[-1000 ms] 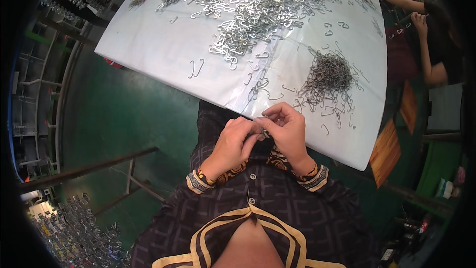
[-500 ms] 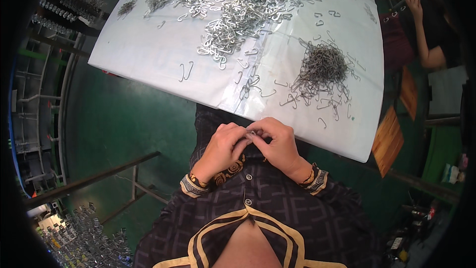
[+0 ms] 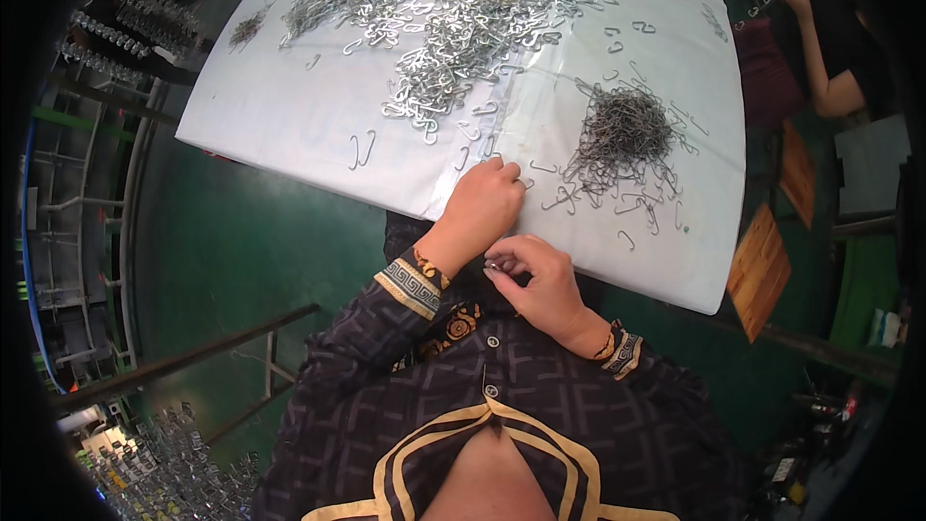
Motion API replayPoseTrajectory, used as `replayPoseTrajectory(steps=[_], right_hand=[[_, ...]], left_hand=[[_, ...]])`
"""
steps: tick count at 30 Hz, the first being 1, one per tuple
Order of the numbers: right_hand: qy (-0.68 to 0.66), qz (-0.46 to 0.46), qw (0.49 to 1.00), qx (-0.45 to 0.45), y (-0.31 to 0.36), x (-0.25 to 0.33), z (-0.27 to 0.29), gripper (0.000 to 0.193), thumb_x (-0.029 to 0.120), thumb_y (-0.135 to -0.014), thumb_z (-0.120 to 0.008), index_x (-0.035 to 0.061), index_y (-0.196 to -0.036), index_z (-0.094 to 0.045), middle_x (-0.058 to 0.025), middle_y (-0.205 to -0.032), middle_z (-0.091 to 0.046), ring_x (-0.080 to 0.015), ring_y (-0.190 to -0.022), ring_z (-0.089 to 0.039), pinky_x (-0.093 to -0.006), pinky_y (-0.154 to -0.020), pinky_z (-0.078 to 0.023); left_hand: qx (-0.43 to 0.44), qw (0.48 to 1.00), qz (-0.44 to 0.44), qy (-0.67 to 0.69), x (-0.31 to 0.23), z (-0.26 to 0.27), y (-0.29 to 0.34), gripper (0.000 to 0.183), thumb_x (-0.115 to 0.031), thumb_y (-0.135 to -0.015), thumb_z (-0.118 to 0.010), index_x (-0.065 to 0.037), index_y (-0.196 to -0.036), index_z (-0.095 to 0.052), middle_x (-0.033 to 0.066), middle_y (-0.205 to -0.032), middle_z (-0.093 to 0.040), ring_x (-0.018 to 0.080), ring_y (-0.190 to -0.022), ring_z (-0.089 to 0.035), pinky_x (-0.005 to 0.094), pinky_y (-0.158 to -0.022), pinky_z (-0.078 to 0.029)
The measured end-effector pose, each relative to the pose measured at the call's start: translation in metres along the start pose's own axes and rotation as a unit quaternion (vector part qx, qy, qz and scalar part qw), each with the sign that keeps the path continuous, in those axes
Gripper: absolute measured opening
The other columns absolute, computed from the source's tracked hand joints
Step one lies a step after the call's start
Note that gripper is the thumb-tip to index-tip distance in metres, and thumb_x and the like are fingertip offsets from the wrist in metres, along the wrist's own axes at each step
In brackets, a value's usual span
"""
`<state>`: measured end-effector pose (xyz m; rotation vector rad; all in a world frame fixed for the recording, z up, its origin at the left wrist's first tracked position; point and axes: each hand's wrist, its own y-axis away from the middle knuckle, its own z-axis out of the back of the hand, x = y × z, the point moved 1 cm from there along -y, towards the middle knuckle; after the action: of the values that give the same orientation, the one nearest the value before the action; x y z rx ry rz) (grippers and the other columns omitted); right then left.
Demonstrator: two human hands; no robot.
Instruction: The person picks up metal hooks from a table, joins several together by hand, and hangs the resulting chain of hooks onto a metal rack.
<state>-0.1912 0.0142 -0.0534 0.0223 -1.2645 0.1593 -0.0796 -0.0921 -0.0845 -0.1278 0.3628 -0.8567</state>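
At frame center, your right hand [image 3: 492, 256] pinched a small metal piece [image 3: 493, 267] of unclear completion, your left hand [image 3: 487, 198] curled, contents indeterminable, while silvery clips [image 3: 463, 14] (upper center) and wire hooks [image 3: 627, 125] (upper right) were left heaped.

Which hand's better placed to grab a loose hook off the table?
Left, probably: the left hand is over the table, beside loose hooks, though its grasp is hidden. The right hand sits back by the near edge, pinching a small metal piece.
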Motion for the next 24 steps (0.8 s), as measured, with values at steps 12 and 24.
replayPoseTrajectory(steps=[12, 24], right_hand=[[-0.028, -0.002, 0.999, -0.024, 0.001, -0.003, 0.0, 0.025, -0.003, -0.079, -0.07, 0.0038, -0.102, -0.062, -0.0079, -0.082, -0.063, -0.017, -0.071, -0.065, -0.027, -0.064, -0.053], [-0.063, -0.027, 0.997, -0.047, -0.005, -0.003, -0.004, 0.039, -0.005, -0.078, -0.069, 0.005, -0.114, -0.057, -0.0073, -0.08, -0.067, -0.0157, -0.071, -0.066, -0.0267, -0.064, -0.054]], left_hand=[[-0.041, 0.984, 0.093, 0.148, 0.004, 0.013, -0.003, 0.002, -0.003, -0.075, -0.062, -0.003, -0.077, -0.062, 0.0044, -0.073, -0.063, 0.0202, -0.069, -0.063, 0.034, -0.061, -0.049], [-0.073, 0.881, 0.129, 0.449, -0.025, 0.067, 0.073, 0.011, 0.0, -0.081, -0.064, 0.0, -0.09, -0.057, 0.009, -0.086, -0.056, 0.0204, -0.08, -0.054, 0.0306, -0.071, -0.044]])
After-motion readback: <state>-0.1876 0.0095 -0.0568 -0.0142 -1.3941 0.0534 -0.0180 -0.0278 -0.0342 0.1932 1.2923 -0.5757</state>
